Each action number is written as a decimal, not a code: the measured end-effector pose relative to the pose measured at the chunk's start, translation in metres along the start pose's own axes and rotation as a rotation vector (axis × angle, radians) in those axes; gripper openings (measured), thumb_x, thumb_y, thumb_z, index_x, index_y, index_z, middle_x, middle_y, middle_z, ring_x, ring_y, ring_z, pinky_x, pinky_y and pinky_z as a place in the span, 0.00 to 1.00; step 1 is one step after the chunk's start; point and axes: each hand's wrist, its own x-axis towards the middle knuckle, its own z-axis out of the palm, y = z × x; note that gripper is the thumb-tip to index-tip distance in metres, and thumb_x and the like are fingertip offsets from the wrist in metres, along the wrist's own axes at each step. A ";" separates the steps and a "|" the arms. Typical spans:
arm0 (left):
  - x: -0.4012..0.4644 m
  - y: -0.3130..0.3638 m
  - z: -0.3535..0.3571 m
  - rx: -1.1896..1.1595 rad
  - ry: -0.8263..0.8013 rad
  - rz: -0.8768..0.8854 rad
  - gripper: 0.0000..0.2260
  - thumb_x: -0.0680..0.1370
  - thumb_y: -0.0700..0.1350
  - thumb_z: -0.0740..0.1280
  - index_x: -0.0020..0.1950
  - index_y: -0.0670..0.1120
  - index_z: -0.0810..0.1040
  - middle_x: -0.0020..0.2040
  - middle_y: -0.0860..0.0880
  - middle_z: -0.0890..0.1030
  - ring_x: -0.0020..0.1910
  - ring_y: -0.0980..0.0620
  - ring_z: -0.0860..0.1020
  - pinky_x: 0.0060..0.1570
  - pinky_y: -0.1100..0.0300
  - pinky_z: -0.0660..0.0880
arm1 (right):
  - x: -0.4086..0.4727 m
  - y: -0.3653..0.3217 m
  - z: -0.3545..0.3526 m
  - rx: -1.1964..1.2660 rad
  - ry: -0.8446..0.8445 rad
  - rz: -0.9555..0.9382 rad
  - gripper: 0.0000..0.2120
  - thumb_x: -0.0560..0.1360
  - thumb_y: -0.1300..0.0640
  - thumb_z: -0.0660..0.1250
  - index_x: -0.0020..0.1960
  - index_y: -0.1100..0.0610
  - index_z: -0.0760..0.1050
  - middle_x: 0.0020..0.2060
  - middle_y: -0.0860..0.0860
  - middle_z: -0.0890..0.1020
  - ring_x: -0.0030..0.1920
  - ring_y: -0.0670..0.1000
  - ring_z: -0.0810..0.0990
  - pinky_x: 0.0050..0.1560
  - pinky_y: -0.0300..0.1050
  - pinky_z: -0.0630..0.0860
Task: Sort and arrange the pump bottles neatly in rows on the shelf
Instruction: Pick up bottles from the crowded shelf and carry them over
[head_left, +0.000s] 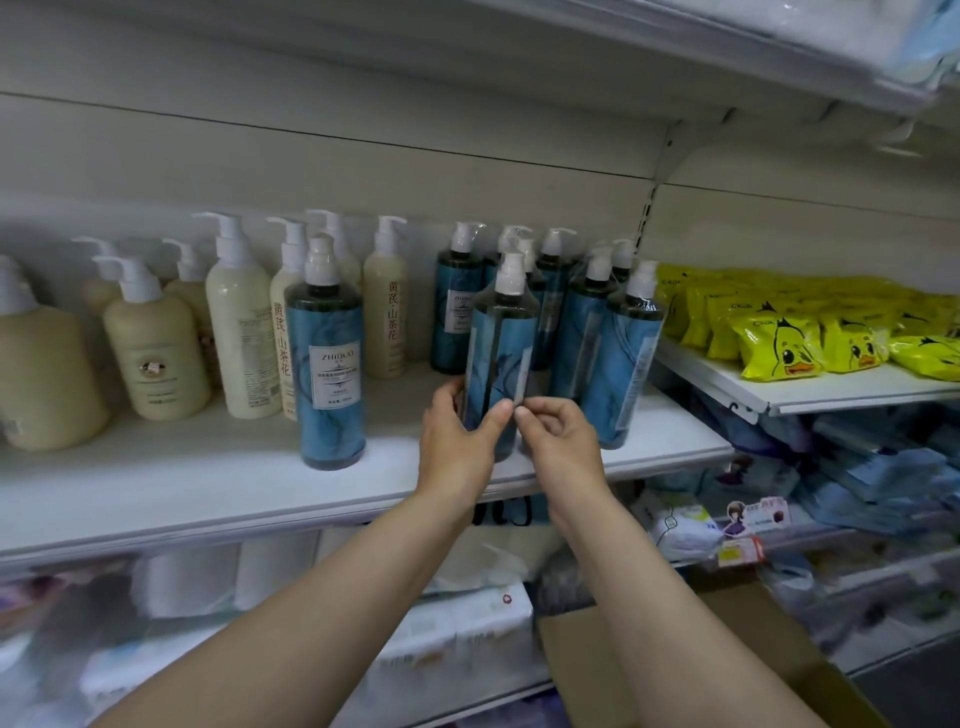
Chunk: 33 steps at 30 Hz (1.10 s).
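A blue pump bottle (500, 343) stands upright near the front of the white shelf (208, 483), label turned sideways. My left hand (457, 436) grips its lower left side with the thumb across the front. My right hand (558, 436) pinches its lower right edge. Another blue bottle (327, 364) stands alone to the left, label facing me. Several more blue bottles (608, 338) cluster behind and to the right. Cream pump bottles (239, 322) fill the shelf's left half.
Yellow duck-print packets (779, 343) lie on a lower shelf to the right. A shelf board (675, 31) hangs overhead. Wrapped packages (467, 623) and a cardboard box (701, 649) sit below the shelf edge.
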 end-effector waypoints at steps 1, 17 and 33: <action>0.002 -0.002 -0.002 0.027 0.005 0.004 0.32 0.70 0.63 0.73 0.70 0.53 0.70 0.64 0.50 0.75 0.61 0.52 0.76 0.63 0.49 0.76 | 0.001 0.001 -0.001 0.010 -0.024 0.000 0.09 0.78 0.58 0.72 0.56 0.51 0.76 0.51 0.50 0.85 0.55 0.50 0.83 0.58 0.44 0.79; 0.004 -0.004 -0.018 -0.190 -0.018 0.000 0.17 0.79 0.43 0.70 0.65 0.53 0.69 0.61 0.50 0.80 0.60 0.54 0.78 0.63 0.54 0.76 | 0.005 0.000 0.001 0.012 -0.176 -0.006 0.19 0.75 0.62 0.74 0.63 0.53 0.75 0.53 0.50 0.86 0.51 0.42 0.84 0.42 0.29 0.76; 0.011 -0.012 -0.022 -0.136 -0.021 -0.015 0.26 0.78 0.42 0.71 0.73 0.54 0.67 0.67 0.52 0.76 0.64 0.53 0.75 0.66 0.51 0.74 | 0.011 0.001 0.012 -0.089 -0.144 -0.027 0.16 0.73 0.57 0.77 0.59 0.51 0.78 0.48 0.50 0.86 0.50 0.49 0.85 0.45 0.40 0.78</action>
